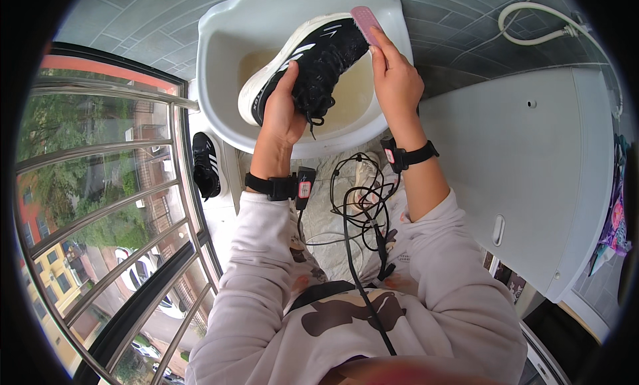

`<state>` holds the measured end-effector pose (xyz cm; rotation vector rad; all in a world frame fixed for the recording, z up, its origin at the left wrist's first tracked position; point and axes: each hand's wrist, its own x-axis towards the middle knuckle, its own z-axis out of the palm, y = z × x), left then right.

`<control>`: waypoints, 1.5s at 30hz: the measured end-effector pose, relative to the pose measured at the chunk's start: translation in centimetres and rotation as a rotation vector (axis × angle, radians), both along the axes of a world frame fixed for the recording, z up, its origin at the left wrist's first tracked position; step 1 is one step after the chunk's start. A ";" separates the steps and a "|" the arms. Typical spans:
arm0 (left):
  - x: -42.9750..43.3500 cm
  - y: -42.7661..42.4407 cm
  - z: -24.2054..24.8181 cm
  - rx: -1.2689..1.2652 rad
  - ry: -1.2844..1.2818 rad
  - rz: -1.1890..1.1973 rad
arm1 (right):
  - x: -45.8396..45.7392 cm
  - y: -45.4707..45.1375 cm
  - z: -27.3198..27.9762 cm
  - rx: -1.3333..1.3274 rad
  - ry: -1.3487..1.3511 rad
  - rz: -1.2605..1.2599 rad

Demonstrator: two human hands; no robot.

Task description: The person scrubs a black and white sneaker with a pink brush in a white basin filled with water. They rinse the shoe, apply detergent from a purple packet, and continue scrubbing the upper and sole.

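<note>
A black sneaker (327,60) with a white sole and white side stripes is held tilted over a white washbasin (214,75). My left hand (285,108) grips it near the heel, thumb across the side. Between the fingers of my right hand (397,78) is a pink scrub brush (366,25), its pale bristles against the toe of the sneaker. Cloudy brownish water (349,105) stands in the basin below. The laces hang loose from the shoe, and part of its heel is hidden behind my left hand.
Another black sneaker (205,164) rests on the white ledge beside the window. Metal railing bars (110,148) run along the left. A tangled black cable (362,200) hangs between my wrists. At right are a grey-white panel (504,160) and a pale hose (529,8).
</note>
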<state>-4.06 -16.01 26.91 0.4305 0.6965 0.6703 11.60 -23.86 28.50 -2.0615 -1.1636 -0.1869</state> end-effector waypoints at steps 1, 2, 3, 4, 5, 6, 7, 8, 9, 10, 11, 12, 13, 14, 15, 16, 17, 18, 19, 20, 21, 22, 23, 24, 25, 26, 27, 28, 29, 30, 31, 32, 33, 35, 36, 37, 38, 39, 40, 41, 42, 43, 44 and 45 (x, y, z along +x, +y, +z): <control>0.2 -0.4 0.1 0.070 0.006 -0.040 | 0.2 0.0 0.0 0.021 0.015 -0.102; 0.4 -0.7 0.1 0.033 0.069 -0.007 | 0.2 0.0 -0.1 -0.032 0.122 -0.018; 0.6 -0.7 0.1 0.057 0.088 0.013 | -0.4 0.0 -0.1 -0.057 0.226 -0.013; 0.6 -0.8 0.0 0.081 0.109 0.035 | -1.0 0.0 -0.2 -0.074 0.277 0.119; 0.7 -0.7 -0.1 0.092 0.154 0.062 | -2.0 -0.1 0.0 -0.065 0.304 0.260; 0.7 -0.7 -0.3 0.072 0.143 0.098 | -2.0 -0.1 -0.1 -0.014 0.221 0.255; 0.7 -0.7 -0.5 0.128 0.146 0.089 | -2.3 -0.1 -0.1 -0.055 0.197 0.313; 0.7 -1.0 -0.7 0.170 0.165 0.087 | -1.8 0.0 0.1 -0.061 0.187 0.166; 0.5 -1.2 -1.0 0.217 0.171 0.094 | -0.9 0.2 0.2 -0.079 0.185 0.019; 0.6 -1.4 -1.2 0.310 0.286 0.080 | -0.2 0.2 0.2 -0.074 0.210 -0.092; 0.5 -1.7 -1.4 0.386 0.399 0.059 | 0.2 0.2 0.0 -0.062 0.191 -0.110; 0.6 -1.9 -1.6 0.462 0.429 0.081 | -0.2 0.3 -0.1 -0.054 0.202 -0.037; 0.7 -2.1 -1.7 0.583 0.432 0.107 | -0.9 0.5 0.0 -0.059 0.222 -0.015; 0.8 -2.1 -1.7 0.532 0.452 0.067 | -1.6 0.5 0.4 -0.134 0.343 0.080; 0.8 -2.2 -1.7 0.525 0.442 0.035 | -2.5 0.6 0.1 0.027 0.346 0.227; 0.9 -2.3 -1.6 0.518 0.442 0.025 | -2.6 0.6 0.0 0.020 0.284 0.254; 1.0 -2.4 -1.6 0.538 0.377 0.035 | -3.4 0.5 -0.3 -0.071 0.281 0.334; 1.1 -2.5 -1.7 0.567 0.362 0.048 | -2.4 0.8 -0.8 -0.010 0.216 0.277; 1.2 -2.6 -1.7 0.591 0.358 0.074 | -1.9 0.8 -1.1 0.071 0.255 0.242; 1.3 -2.7 -1.9 0.558 0.364 0.092 | -1.2 0.7 -1.6 0.015 0.223 0.110; 1.2 -2.7 -2.1 0.531 0.401 0.083 | -0.2 0.7 -2.1 -0.003 0.162 0.011; 1.2 -2.6 -2.3 0.512 0.427 0.061 | -0.6 0.6 -2.6 -0.007 0.115 -0.060; 0.9 -2.6 -2.5 0.495 0.454 0.040 | -0.5 0.6 -2.9 -0.054 0.169 -0.016; 1.2 -2.4 -2.8 0.645 0.366 0.125 | -0.7 0.6 -2.9 -0.070 0.201 0.015; 1.0 -2.2 -2.9 0.643 0.436 0.061 | -1.0 0.6 -2.8 -0.037 0.207 0.105; 0.9 -2.3 -3.0 0.733 0.382 0.110 | -1.1 0.6 -2.4 -0.014 0.274 0.267; 1.0 -2.4 -3.0 0.788 0.363 0.138 | -2.0 0.7 -2.0 -0.022 0.296 0.346; 0.7 -2.4 -3.0 0.727 0.398 0.105 | -1.7 0.8 -1.4 0.004 0.291 0.232; 0.8 -2.5 -2.9 0.735 0.345 0.169 | -1.9 0.9 -0.9 -0.038 0.318 0.211; 0.6 -2.5 -2.9 0.705 0.378 0.137 | -1.6 1.1 -0.8 0.063 0.346 0.102; 0.6 -2.7 -2.9 0.670 0.404 0.114 | -1.0 1.0 -0.7 0.055 0.401 -0.027; 0.5 -2.7 -2.8 0.671 0.421 0.086 | -0.8 1.1 -1.1 -0.029 0.415 -0.007; 0.4 -2.7 -2.8 0.664 0.450 0.054 | 0.2 1.0 -1.5 -0.035 0.383 -0.108; 0.0 -2.3 -2.7 0.703 0.438 0.079 | 0.4 0.9 -3.4 -0.004 0.455 0.109; -0.1 -2.3 -2.7 0.743 0.403 0.130 | 0.5 0.7 -4.3 0.028 0.523 0.219; -0.3 -2.0 -2.7 0.785 0.379 0.179 | 0.2 0.6 -5.1 0.064 0.529 0.220; -0.6 -2.1 -2.8 0.699 0.437 0.112 | -0.1 0.5 -5.5 0.051 0.574 0.158; -0.6 -1.8 -3.0 0.805 0.421 0.133 | -0.8 0.5 -5.6 0.124 0.541 0.217; -0.7 -1.8 -3.2 0.861 0.432 0.132 | -1.5 0.5 -5.4 0.168 0.519 0.232; -0.6 -1.9 -3.3 0.913 0.411 0.153 | -2.3 0.8 -4.8 0.326 0.439 0.325; -0.8 -1.9 -3.4 0.815 0.504 0.048 | -3.1 0.9 -3.9 0.187 0.456 0.354; -0.5 -1.9 -3.5 0.898 0.459 0.082 | -3.4 0.9 -2.9 0.109 0.419 0.453; -0.6 -2.0 -3.6 0.953 0.477 0.078 | -3.8 1.1 -2.2 -0.017 0.307 0.479; -0.3 -2.1 -3.7 0.754 0.375 0.018 | -3.6 1.3 -1.5 -0.038 0.323 0.439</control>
